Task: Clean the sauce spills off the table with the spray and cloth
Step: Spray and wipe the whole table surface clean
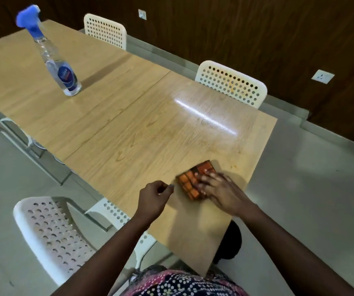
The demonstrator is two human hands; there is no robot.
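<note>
**Cloth at work near the corner, spray parked far off**

Low and right of centre in the frame, the right hand (218, 189) lies flat on the orange checked cloth (193, 180), fingers spread and straight, pressing it onto the wooden table (118, 129). The left hand (155, 196) hovers just beside the cloth at lower centre, fingers curled in and holding nothing that I can make out.

The cloth is folded into a rough oblong; its long axis runs from lower left to upper right, the far corner aimed at the table's right edge. A few small orange flecks (233, 167) sit just beyond that corner, apart from the cloth, very likely sauce not yet reached.

The danger here, as I judge it: the cloth is close to the right edge, so a hard stroke that way could carry it, or the smeared sauce, over the side. Pressing with the fingers alone could also let the fold slip open and drag streaks.

The spray bottle (58, 65) stands in the upper left, blue trigger head on top and turned toward the left edge of the frame, well apart from both hands. If more liquid is needed, it is a long reach.
</note>
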